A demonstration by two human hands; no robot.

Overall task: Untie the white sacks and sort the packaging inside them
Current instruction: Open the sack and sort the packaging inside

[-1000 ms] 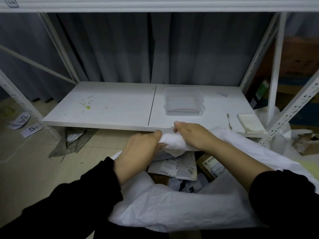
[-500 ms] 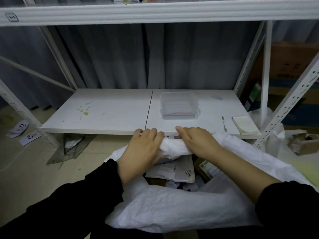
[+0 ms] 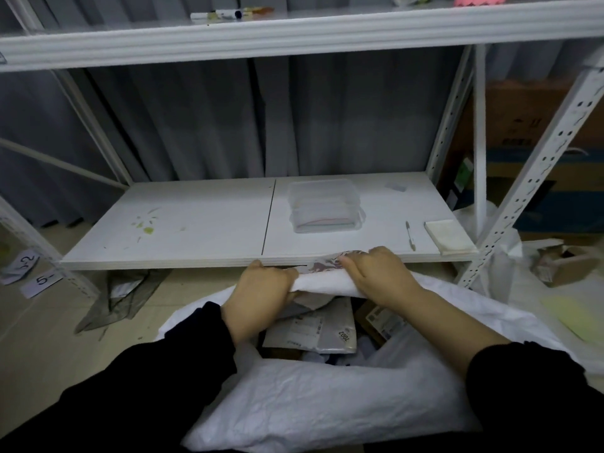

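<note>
A large white woven sack (image 3: 327, 407) lies open in front of me on the floor. Both hands grip the rolled far edge of its mouth: my left hand (image 3: 261, 289) on the left part, my right hand (image 3: 376, 273) on the right, fingers curled over the fabric. Some red print shows on the rolled edge between the hands. Inside the mouth I see a grey mailer bag (image 3: 313, 328) marked 7002, a brown box with a label (image 3: 376, 318) and darker items below.
A white shelf board (image 3: 196, 220) just beyond the hands carries a clear plastic box (image 3: 323, 204), a pen (image 3: 410, 237) and a folded cloth (image 3: 449, 235). Shelf uprights (image 3: 536, 165) stand right. Grey bag (image 3: 121, 295) and numbered paper slips (image 3: 39, 281) lie on the floor left; cartons (image 3: 562, 264) right.
Both hands have moved the sack's rolled edge up and away to the shelf's front edge, turning it further so red print shows. My view has tilted upward.
</note>
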